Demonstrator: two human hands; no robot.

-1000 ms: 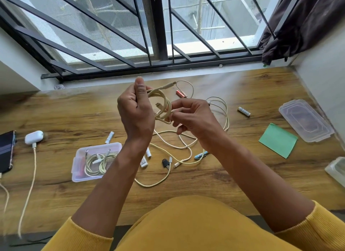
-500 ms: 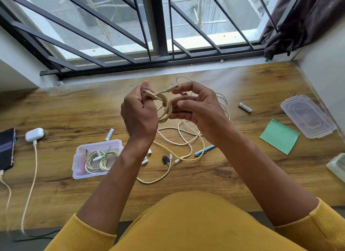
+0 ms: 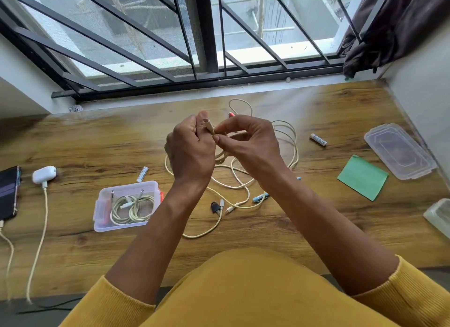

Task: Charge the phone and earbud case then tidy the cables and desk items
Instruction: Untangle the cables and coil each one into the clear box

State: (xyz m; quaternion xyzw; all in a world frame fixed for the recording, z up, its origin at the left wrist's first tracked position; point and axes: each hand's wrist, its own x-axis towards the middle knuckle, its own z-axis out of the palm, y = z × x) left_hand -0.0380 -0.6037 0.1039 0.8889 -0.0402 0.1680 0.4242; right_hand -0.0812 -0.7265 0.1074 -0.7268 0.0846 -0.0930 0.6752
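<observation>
Above the desk's middle, my left hand (image 3: 188, 151) grips a coil of cream cable (image 3: 220, 157). My right hand (image 3: 250, 144) pinches that cable's plug end (image 3: 210, 128) right beside the left thumb. More loose cream cable (image 3: 291, 141) sprawls on the desk under and behind my hands. A clear plastic box (image 3: 103, 205) at lower left holds coiled cables. At the far left lie the dark phone (image 3: 8, 192) and the white earbud case (image 3: 44, 174), each with a cable plugged in.
Batteries lie on the wood: one (image 3: 142, 174) above the box, one (image 3: 318, 139) at right. A clear lid (image 3: 399, 150), a green paper (image 3: 362, 177) and another container (image 3: 438, 216) sit at right. A small black item (image 3: 215, 207) and a blue pen (image 3: 260, 197) lie near the cable ends.
My hands have drawn closer together. The right hand has moved from the coil's side to pinch the plug end at the top of the coil.
</observation>
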